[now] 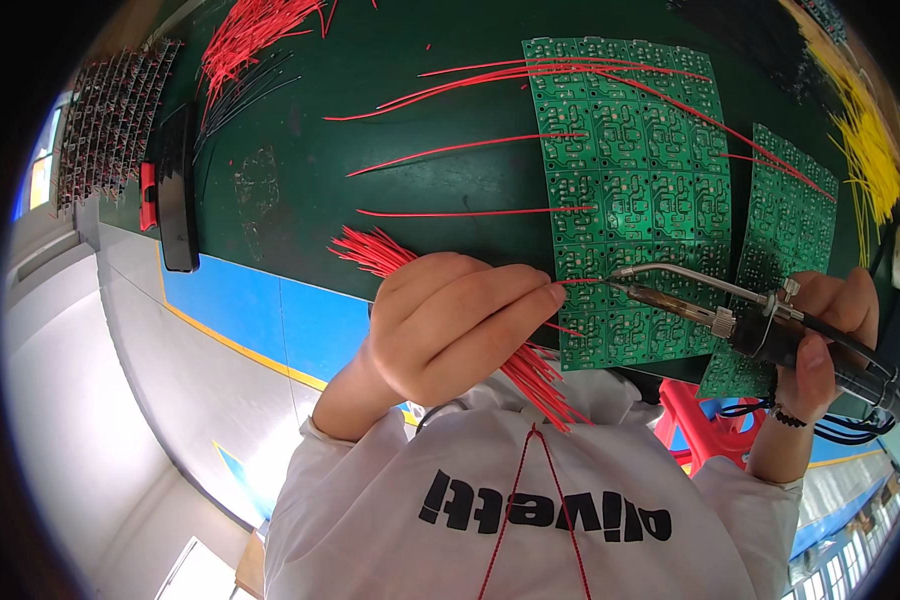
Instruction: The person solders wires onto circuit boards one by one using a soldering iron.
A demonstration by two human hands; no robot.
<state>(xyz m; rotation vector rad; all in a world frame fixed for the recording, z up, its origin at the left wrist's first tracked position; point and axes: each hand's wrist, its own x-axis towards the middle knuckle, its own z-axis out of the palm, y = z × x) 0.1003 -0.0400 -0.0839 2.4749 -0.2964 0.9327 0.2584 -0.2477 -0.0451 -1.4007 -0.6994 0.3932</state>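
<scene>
A thin red wire (577,281) is pinched between the thumb and fingers of my left hand (460,320), its end on the green circuit board panel (635,210). The same hand is closed round a bundle of red wires (542,385), which sticks out on both sides of it. My right hand (832,335) grips a soldering iron (755,330) with a thin metal feed tube (685,270) clamped along it. Iron tip and tube end meet at the pinched wire's end on the panel. Several other red wires lie across the panel, their left ends over the green table.
A second green panel (790,215) lies to the right, partly under the iron. Yellow wires (870,150) lie at the far right, red wires (255,40) and black wires (245,95) at the far left. A black flat device (178,190) and stacked boards (115,120) sit left.
</scene>
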